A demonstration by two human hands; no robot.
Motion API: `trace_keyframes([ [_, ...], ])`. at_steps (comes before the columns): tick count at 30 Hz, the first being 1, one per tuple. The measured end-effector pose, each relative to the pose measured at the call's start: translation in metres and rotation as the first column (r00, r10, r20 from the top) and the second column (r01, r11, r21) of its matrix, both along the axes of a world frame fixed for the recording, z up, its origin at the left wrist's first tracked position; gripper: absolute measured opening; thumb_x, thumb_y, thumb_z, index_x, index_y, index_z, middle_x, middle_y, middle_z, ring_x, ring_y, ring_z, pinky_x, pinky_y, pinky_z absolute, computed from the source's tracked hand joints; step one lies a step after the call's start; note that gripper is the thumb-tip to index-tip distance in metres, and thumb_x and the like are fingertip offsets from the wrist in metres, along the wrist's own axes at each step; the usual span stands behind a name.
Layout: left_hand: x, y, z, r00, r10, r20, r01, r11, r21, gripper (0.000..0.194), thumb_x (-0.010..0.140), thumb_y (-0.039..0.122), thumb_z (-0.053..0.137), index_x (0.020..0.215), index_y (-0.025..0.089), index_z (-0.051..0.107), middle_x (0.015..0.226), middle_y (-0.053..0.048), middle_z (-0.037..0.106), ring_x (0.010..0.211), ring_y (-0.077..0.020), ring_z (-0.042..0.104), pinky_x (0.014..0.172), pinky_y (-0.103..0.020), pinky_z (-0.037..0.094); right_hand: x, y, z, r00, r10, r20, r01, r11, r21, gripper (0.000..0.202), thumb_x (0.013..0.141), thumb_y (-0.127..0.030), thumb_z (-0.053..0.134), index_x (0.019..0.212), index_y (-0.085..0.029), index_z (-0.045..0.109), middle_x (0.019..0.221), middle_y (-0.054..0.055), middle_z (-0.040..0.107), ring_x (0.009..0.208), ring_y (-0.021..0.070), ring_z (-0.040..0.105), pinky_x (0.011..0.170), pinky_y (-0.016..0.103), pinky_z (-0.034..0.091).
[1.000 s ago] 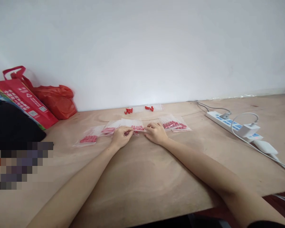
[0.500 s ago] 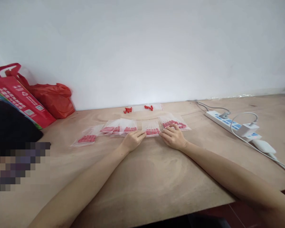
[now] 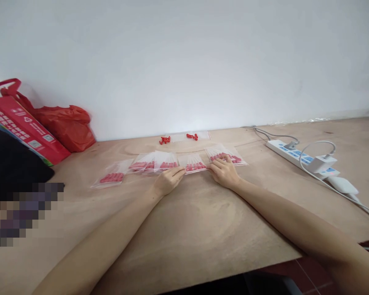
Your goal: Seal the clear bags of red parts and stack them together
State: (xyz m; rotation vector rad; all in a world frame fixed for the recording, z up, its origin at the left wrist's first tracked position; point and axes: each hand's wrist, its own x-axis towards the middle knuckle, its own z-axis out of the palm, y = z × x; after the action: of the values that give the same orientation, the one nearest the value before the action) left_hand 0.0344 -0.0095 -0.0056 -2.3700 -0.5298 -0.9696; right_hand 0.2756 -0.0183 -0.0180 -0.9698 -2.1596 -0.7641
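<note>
Soft, fairly bright light spreads evenly, and the white wall (image 3: 184, 61) glows palest low at its centre – greyer toward the top. Faint shadows edge the forearms (image 3: 119, 223). Small glints mark the clear zip-lock bags (image 3: 166, 157), whose fine detail looks soft. Wide-angle distortion stretches the outer areas – coarse pixelation hides a patch at lower left.

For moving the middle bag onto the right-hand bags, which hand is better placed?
Probably the right hand: it touches the middle bag's right corner, beside the right-hand bags.
</note>
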Motion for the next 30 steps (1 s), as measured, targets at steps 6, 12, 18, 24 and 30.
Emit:
trace_keyframes([
  [6,0.0,0.001,0.001,1.0,-0.021,0.007,0.021,1.0,-0.014,0.013,0.081,0.015,0.045,0.082,0.016,0.059,0.083,-0.003,0.064,0.071,-0.0118,0.061,0.062,-0.022,0.051,0.001,-0.001,0.001,0.999,0.009,0.039,-0.01,0.999,0.03,0.022,0.083,-0.017,0.038,0.071,-0.018,0.056,0.066,0.001,0.055,0.069,0.0119,0.045,0.077,0.031,0.025],
  [12,0.002,0.003,-0.002,1.0,0.008,0.008,-0.007,0.997,-0.079,0.017,0.083,0.017,0.042,0.082,0.016,0.059,0.083,-0.002,0.064,0.073,-0.0104,0.061,0.066,-0.02,0.051,-0.017,-0.003,0.007,0.995,0.071,0.071,-0.073,0.997,0.031,0.018,0.083,-0.025,0.04,0.084,-0.02,0.058,0.077,0.002,0.059,0.075,0.0131,0.044,0.075,0.032,0.024],
  [18,0.002,0.003,-0.003,1.0,0.027,-0.007,-0.028,0.998,-0.061,0.019,0.083,0.017,0.041,0.085,0.016,0.06,0.087,-0.003,0.064,0.076,-0.0112,0.061,0.069,-0.021,0.051,-0.048,0.006,0.008,0.985,0.14,0.104,-0.148,0.986,0.073,0.018,0.084,-0.021,0.04,0.082,-0.021,0.058,0.074,0.0,0.058,0.073,0.0117,0.042,0.076,0.031,0.024],
  [24,0.002,0.003,0.0,0.999,0.022,-0.044,-0.025,0.998,-0.063,0.021,0.084,0.018,0.039,0.09,0.017,0.059,0.089,-0.004,0.064,0.078,-0.012,0.061,0.07,-0.023,0.051,-0.052,0.009,0.007,0.981,0.146,0.124,-0.157,0.984,0.081,0.022,0.084,-0.019,0.039,0.074,-0.02,0.058,0.071,-0.001,0.057,0.072,0.0108,0.041,0.076,0.031,0.023],
  [30,0.004,0.002,0.0,0.998,0.007,-0.062,-0.008,1.0,-0.019,0.019,0.083,0.016,0.04,0.086,0.015,0.059,0.085,-0.003,0.064,0.075,-0.0126,0.061,0.067,-0.024,0.051,-0.051,0.009,0.007,0.976,0.147,0.161,-0.164,0.982,0.098,0.023,0.084,-0.016,0.038,0.07,-0.019,0.057,0.067,-0.001,0.055,0.071,0.0102,0.041,0.076,0.032,0.022],
])
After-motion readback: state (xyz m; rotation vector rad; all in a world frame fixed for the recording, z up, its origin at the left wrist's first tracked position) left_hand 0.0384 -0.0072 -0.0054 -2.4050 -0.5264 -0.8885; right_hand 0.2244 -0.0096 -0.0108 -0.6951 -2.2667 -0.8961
